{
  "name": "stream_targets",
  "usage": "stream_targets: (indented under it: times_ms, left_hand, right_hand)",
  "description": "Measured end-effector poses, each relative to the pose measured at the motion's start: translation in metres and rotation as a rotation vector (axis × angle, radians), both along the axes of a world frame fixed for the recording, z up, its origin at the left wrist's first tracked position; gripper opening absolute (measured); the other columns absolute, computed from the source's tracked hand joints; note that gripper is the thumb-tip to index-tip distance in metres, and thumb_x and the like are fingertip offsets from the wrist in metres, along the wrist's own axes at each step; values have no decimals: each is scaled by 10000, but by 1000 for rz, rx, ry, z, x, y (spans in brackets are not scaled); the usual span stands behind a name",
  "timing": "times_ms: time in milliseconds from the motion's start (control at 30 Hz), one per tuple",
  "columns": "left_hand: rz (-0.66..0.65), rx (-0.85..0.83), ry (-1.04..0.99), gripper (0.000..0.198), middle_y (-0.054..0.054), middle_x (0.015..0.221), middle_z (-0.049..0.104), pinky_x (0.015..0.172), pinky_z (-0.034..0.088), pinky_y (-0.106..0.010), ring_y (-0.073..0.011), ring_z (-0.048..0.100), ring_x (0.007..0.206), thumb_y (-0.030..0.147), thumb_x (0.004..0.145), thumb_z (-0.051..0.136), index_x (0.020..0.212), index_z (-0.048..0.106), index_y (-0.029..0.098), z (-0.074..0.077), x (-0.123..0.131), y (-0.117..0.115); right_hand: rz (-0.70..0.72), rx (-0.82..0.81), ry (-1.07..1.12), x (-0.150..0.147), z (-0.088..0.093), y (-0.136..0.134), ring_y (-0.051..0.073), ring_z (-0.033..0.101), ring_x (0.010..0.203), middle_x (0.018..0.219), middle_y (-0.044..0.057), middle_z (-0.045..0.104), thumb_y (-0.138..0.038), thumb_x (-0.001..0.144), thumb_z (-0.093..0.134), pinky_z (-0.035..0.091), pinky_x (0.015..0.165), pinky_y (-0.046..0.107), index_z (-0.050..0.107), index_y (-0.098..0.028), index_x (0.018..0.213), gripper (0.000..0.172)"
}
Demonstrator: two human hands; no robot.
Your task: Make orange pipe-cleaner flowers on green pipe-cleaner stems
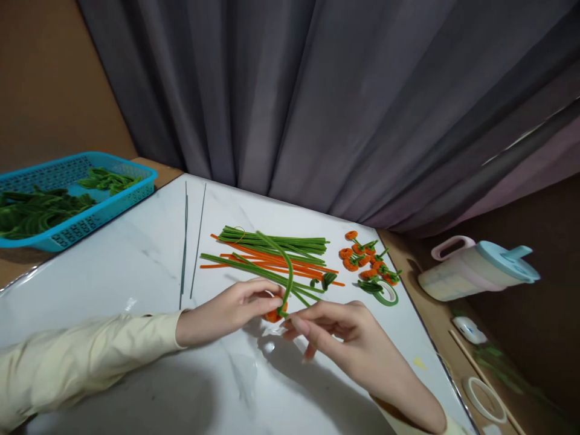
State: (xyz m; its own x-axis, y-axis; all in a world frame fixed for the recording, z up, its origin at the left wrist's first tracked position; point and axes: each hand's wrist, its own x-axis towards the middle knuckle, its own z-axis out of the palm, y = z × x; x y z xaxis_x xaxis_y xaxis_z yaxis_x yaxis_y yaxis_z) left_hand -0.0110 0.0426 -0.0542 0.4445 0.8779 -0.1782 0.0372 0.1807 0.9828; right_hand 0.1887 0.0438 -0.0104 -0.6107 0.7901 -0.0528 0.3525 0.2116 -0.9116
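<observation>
My left hand is closed around a small orange fuzzy coil, gripping it between thumb and fingers. A green pipe cleaner rises from the top of that coil and arcs up and to the left. Close beside it, my right hand pinches the short green end at the coil with thumb and forefinger. Just beyond both hands lie loose green pipe cleaners and orange pipe cleaners. A dark green leaf-shaped piece rests on their right end.
Finished orange coils with green stems are grouped at right, near a roll of green tape. Two thin dark wires lie at left. A blue basket holds green pieces. A lidded cup and tape ring are right.
</observation>
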Motion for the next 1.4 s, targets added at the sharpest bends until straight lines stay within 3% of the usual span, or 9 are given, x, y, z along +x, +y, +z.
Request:
stream_targets:
  times_ms: [133, 267, 400, 533, 733, 933, 1033, 1167, 1400]
  left_hand:
    - [-115, -399, -306, 305, -46, 848, 616, 625, 523, -311, -145, 611, 671, 399, 829, 573, 1019, 559, 161, -21, 3, -1]
    - [-149, -534, -362, 301, -51, 748, 638, 603, 524, -263, -102, 591, 576, 380, 796, 629, 915, 578, 108, -50, 4, 1]
    - [-191, -531, -346, 281, -94, 799, 680, 609, 524, -268, -106, 597, 577, 348, 814, 611, 953, 582, 106, -58, 2, 7]
    - [-173, -577, -377, 251, -119, 839, 697, 616, 506, -250, -119, 627, 610, 320, 828, 592, 961, 573, 108, -58, -1, 12]
    - [-210, -584, -396, 210, -134, 897, 694, 648, 493, -263, -147, 648, 694, 293, 819, 594, 919, 576, 109, -59, -2, 13]
    - [-232, -571, -388, 215, -129, 921, 695, 641, 474, -258, -150, 637, 721, 295, 817, 589, 941, 600, 119, -58, -2, 14]
    - [-243, -585, -374, 238, -130, 904, 699, 609, 456, -250, -148, 628, 705, 284, 815, 587, 977, 614, 112, -58, -2, 14]
    - [-254, -599, -373, 226, -124, 884, 701, 602, 445, -250, -142, 622, 689, 266, 817, 577, 973, 627, 109, -57, -2, 14]
    - [-275, -587, -382, 221, -118, 860, 700, 619, 434, -263, -146, 615, 688, 273, 803, 585, 947, 635, 114, -58, -2, 16]
  right_hand:
    - [32, -80, 2, -1, -11, 5, 117, 643, 584, 774, 31, 709, -333, 891, 516, 537, 555, 200, 697, -168, 865, 246]
    - [140, -81, -191, 5, -15, 13, 135, 648, 632, 754, 40, 696, -398, 922, 444, 510, 537, 200, 669, -154, 887, 334]
    - [41, 212, -655, 13, -18, 27, 148, 622, 551, 600, 45, 642, -306, 957, 364, 447, 529, 230, 604, -143, 706, 383]
    - [32, 429, -1198, 9, -38, 38, 238, 662, 656, 720, 91, 671, -189, 893, 450, 392, 511, 271, 588, -148, 800, 172]
    - [81, 495, -1178, -7, -60, 37, 230, 653, 845, 941, 96, 660, -124, 899, 406, 382, 528, 248, 509, -150, 978, 132]
    - [138, 494, -1112, -2, -61, 40, 188, 653, 740, 892, 50, 653, -92, 858, 404, 334, 515, 243, 509, -173, 903, 140]
    - [144, 430, -1155, 11, -55, 49, 186, 650, 670, 824, 43, 662, -166, 857, 446, 317, 502, 247, 529, -187, 880, 88]
    - [-2, 490, -1202, 30, -36, 57, 221, 652, 742, 909, 79, 668, -201, 855, 473, 312, 499, 244, 548, -190, 957, 127]
    - [-53, 506, -1049, 41, -9, 51, 166, 625, 594, 770, 29, 686, -269, 881, 431, 366, 533, 236, 588, -231, 984, 193]
